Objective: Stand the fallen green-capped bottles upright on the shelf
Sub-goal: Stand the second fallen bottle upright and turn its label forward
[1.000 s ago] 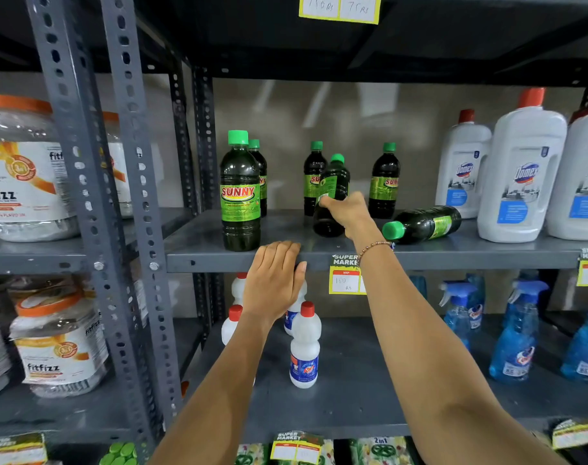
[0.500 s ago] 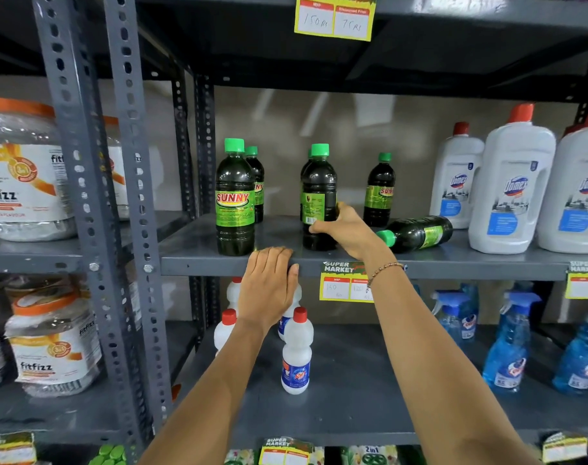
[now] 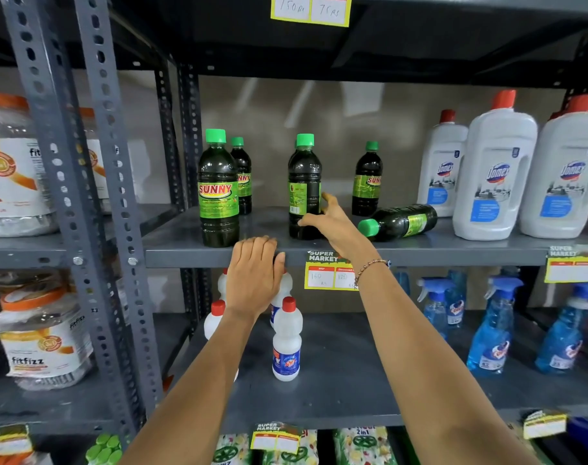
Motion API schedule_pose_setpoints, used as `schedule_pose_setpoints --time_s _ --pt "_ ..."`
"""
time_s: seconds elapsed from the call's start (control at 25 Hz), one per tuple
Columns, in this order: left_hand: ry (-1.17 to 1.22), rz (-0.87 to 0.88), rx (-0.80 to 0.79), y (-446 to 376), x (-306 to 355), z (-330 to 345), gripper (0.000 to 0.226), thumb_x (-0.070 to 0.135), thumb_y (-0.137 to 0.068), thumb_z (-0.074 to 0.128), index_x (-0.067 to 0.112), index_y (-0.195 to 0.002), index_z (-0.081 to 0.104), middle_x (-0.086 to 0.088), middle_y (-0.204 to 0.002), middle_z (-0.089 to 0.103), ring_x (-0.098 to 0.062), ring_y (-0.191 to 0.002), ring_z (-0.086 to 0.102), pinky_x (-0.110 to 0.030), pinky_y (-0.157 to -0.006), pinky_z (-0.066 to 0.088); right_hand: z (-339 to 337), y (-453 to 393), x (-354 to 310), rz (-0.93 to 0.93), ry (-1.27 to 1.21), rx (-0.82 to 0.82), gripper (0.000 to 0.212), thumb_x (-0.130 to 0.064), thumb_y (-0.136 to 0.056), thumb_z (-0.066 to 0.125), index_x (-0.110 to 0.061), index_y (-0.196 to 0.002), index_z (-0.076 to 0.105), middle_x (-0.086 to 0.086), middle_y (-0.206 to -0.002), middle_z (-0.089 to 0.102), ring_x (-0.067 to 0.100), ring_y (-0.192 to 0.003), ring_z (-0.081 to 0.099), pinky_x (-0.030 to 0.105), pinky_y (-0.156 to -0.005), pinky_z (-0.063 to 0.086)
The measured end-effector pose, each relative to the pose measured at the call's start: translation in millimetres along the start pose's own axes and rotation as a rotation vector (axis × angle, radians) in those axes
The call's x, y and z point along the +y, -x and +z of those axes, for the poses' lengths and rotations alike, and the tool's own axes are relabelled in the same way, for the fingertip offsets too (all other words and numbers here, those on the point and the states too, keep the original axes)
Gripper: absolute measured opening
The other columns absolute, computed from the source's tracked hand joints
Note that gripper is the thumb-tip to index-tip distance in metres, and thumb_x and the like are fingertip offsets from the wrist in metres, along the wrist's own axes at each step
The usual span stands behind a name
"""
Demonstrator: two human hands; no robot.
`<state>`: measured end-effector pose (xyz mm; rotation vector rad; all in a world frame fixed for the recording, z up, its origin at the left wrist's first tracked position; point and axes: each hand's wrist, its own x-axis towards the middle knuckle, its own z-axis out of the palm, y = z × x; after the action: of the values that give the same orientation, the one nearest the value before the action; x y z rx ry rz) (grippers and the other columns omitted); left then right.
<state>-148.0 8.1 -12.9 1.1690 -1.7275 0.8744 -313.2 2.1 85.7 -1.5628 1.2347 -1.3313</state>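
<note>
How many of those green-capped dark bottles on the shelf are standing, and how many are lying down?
Standing bottles: 5, one mostly hidden behind the middle one
Lying bottle: 1
Total: 6

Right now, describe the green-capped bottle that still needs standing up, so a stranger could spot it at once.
Find the grey metal shelf at chest height, where dark bottles stand left of tall white red-capped jugs. The fallen bottle lies just in front of those jugs, right of the right hand. It alone lies on its side, green cap pointing left.
</note>
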Motion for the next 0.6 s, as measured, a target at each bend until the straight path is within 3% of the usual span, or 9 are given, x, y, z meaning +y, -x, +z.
schedule_pose_setpoints --time_s 0.2,0.4,0.52,0.6 --pt "0.052 -0.034 -0.006 1.1 1.5 0.7 0.034 0.032 -0.099 0.036 0.008 -0.107 0.059 -0.008 -0.106 0.064 -0.027 -0.096 0.058 -0.036 -0.092 0.037 -1.7 -1.4 3.8 0.009 -0.003 0.008 0.107 0.001 -0.078 0.073 -0.02 -0.152 -0.001 0.013 -0.144 0.046 0.024 -0.129 0.047 0.041 -0.114 0.031" --pt "0.075 -0.039 -0.014 1.1 1.3 -0.9 0.034 0.031 -0.099 0.036 0.008 -0.107 0.059 -0.007 -0.107 0.064 -0.027 -0.098 0.057 -0.035 -0.093 0.035 -4.3 -0.4 3.0 0.013 -0.014 -0.006 0.106 0.004 -0.08 0.07 -0.016 -0.152 -0.005 0.01 -0.142 0.047 0.021 -0.125 0.048 0.036 -0.108 0.032" --pt "0.078 -0.044 -0.02 1.0 1.9 -2.9 0.034 0.031 -0.098 0.035 0.008 -0.107 0.059 -0.008 -0.106 0.064 -0.027 -0.097 0.057 -0.035 -0.093 0.035 -2.0 1.2 1.8 0.011 0.062 -0.004 0.1 -0.006 -0.08 0.074 -0.012 -0.15 0.003 0.006 -0.134 0.045 0.018 -0.122 0.045 0.031 -0.101 0.035" --pt "0.083 -0.049 -0.023 1.3 2.6 -3.9 0.034 0.031 -0.099 0.035 0.008 -0.107 0.059 -0.008 -0.106 0.064 -0.027 -0.097 0.057 -0.035 -0.092 0.035 0.5 1.5 -0.4 0.017 0.104 0.003 0.105 -0.015 -0.076 0.079 -0.014 -0.149 0.004 0.008 -0.143 0.035 0.022 -0.13 0.04 0.034 -0.105 0.035"
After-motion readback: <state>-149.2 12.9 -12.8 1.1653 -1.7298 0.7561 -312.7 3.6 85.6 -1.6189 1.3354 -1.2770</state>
